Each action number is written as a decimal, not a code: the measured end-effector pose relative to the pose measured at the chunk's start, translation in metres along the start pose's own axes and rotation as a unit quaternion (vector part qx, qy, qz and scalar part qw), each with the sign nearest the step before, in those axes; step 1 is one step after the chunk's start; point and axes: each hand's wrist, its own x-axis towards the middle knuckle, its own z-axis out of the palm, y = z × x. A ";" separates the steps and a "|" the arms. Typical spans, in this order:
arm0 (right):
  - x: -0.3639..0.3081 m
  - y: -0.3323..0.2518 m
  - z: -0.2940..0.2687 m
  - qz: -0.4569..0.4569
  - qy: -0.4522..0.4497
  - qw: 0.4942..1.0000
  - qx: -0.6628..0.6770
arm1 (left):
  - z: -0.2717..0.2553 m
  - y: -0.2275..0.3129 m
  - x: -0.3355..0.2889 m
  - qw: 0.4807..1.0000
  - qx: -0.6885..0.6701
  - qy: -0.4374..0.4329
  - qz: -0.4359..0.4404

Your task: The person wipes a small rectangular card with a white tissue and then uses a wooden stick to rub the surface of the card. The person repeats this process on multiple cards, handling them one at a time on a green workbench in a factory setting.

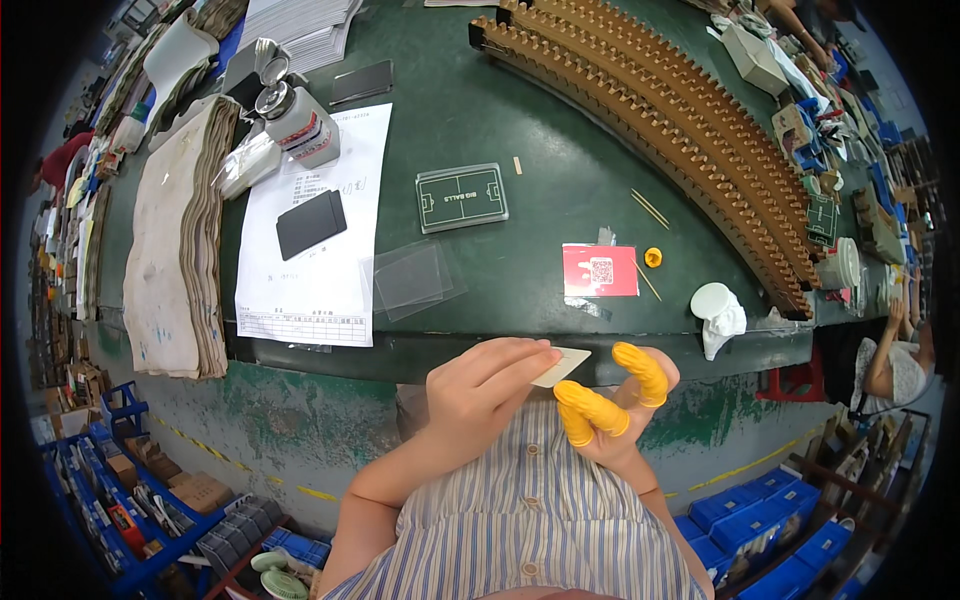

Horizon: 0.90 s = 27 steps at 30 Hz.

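Between the thumb and fingers of my left hand [490,387] is a small cream-coloured card [562,367], held near the table's front edge. My right hand [622,405] is just right of the card, with yellow rubber finger cots on several digits. Its thumb and fingers stand apart with nothing between them. Beyond my hands lies a red card with a square code [600,271], beside a loose yellow finger cot [653,257] and thin wooden sticks [650,207]. A green card printed with a playing field [462,198] lies in a clear case farther back.
Long brown slotted racks [660,120] curve along the right. A white round-topped item [718,315] sits near the front edge. At left are a printed sheet [300,270], dark cards [311,224], clear plastic sheets [412,277], a metal-topped bottle [300,125] and stacked cloths [180,240].
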 end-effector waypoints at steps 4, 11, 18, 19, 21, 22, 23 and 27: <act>0.000 -0.001 0.001 0.008 0.004 1.000 -0.008 | -0.001 0.000 0.001 1.000 0.000 -0.003 0.002; 0.002 -0.001 0.000 -0.007 -0.004 1.000 -0.017 | -0.002 -0.001 0.001 1.000 -0.007 -0.005 -0.002; 0.002 -0.001 0.000 -0.002 -0.008 0.999 -0.035 | -0.002 -0.001 0.001 1.000 -0.008 -0.005 -0.005; 0.002 0.000 0.001 0.000 -0.003 1.000 -0.028 | -0.002 -0.001 0.001 1.000 -0.008 -0.004 -0.005; 0.001 0.000 0.003 0.005 0.006 1.000 -0.013 | -0.001 -0.001 0.000 1.000 -0.007 -0.002 -0.005; 0.001 0.000 0.003 -0.003 0.001 1.000 -0.020 | -0.001 -0.002 0.000 1.000 -0.007 -0.001 -0.006; 0.002 0.000 0.002 -0.010 -0.004 1.000 -0.027 | 0.000 -0.002 -0.001 1.000 -0.008 -0.001 -0.007; 0.009 0.003 0.002 -0.027 0.021 0.998 -0.054 | -0.001 -0.003 -0.001 1.000 -0.014 -0.002 -0.012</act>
